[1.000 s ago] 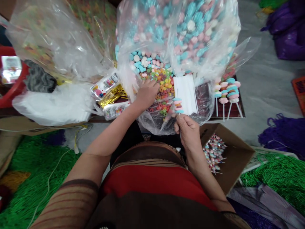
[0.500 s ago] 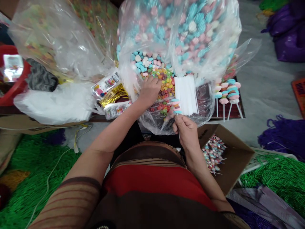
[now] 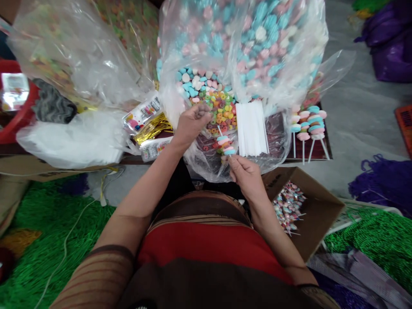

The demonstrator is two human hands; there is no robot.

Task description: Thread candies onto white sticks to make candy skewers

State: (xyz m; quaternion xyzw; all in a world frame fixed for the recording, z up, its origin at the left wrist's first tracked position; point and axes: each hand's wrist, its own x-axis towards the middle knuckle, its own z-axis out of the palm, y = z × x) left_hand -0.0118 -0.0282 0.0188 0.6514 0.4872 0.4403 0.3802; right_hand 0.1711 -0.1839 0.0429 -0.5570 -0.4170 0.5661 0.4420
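Observation:
My right hand (image 3: 246,171) pinches the lower end of a candy skewer (image 3: 225,145), a white stick threaded with pink, blue and coloured candies, its bare tip pointing up and left. Above the left edge of the loose ring candies (image 3: 225,112) is my left hand (image 3: 193,124), its fingers curled together; whatever they hold is hidden. Blue, pink and white candies (image 3: 196,81) lie behind the rings. A stack of white sticks (image 3: 252,128) sits just right of the skewer.
Finished-looking candy skewers (image 3: 310,122) stand at the table's right end. Below is a cardboard box (image 3: 317,214) of wrapped pieces. A big clear bag (image 3: 277,47) of candies is behind; gold twist ties (image 3: 154,128) and printed packets (image 3: 143,113) lie left.
My left hand has lifted off the ring candies and drawn back slightly left, fingers curled. My right hand has moved left, with the skewer now tilted left.

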